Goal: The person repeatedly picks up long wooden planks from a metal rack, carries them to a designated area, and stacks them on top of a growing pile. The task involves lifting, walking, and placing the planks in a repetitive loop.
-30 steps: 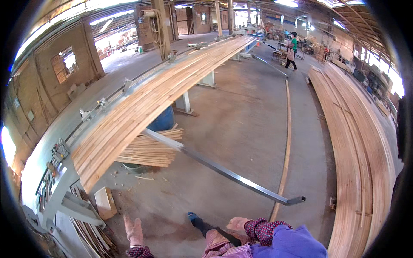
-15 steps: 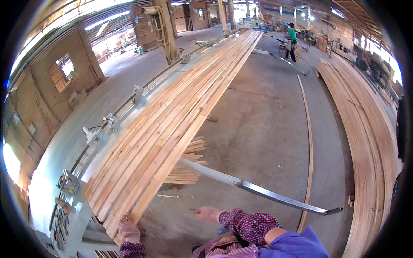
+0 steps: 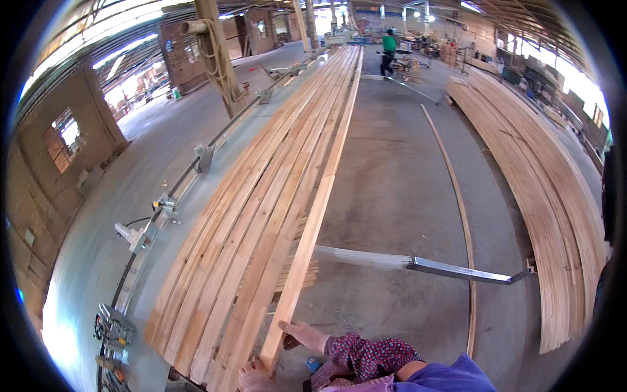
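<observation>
A long wooden plank (image 3: 305, 258) lies at the right edge of a row of similar planks (image 3: 225, 261), with a gap between it and its neighbour. My left hand (image 3: 256, 377) is closed on the near end of this plank, at the lower edge of the view. Beside it, my right hand (image 3: 304, 336) touches the plank's right side near that end. Its fingertips meet the wood edge, with the thumb beneath; whether they grip firmly I cannot tell.
A metal bar (image 3: 450, 269) juts out to the right under the planks. Clamps (image 3: 114, 326) line the rail on the left. A tall plank stack (image 3: 509, 150) stands at the right, and a loose strip (image 3: 457, 202) lies on the floor. A person in green (image 3: 388, 46) is far ahead.
My right hand has come from open air to the outermost plank. My left hand has shifted right with that plank, which now stands apart from the row. The view has turned slightly right.
</observation>
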Tool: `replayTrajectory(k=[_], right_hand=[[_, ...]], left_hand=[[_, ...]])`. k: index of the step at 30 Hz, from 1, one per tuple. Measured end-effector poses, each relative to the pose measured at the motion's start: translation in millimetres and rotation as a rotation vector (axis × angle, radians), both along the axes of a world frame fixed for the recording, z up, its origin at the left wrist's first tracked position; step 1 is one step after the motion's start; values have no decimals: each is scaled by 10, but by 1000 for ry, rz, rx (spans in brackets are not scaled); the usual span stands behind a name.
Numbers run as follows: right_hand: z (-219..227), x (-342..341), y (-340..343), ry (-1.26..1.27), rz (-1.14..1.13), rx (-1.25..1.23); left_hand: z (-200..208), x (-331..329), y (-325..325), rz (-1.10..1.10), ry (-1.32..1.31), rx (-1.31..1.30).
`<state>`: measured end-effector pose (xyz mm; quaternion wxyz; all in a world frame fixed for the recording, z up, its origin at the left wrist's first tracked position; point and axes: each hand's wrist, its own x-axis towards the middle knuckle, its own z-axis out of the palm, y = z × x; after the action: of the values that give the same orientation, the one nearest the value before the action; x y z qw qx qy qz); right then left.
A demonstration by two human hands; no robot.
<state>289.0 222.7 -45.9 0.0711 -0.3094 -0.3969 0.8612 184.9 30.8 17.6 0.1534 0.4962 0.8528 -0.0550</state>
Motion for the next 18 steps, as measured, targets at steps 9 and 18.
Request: replayTrajectory(k=[9,18], right_hand=[[-427,1513,-282,-390,-130,90],[-753,4110,-718,-422,-571,-76]], left_hand=[[-228,212,-127,148,-39,7],[37,1719,852,94,132,625]])
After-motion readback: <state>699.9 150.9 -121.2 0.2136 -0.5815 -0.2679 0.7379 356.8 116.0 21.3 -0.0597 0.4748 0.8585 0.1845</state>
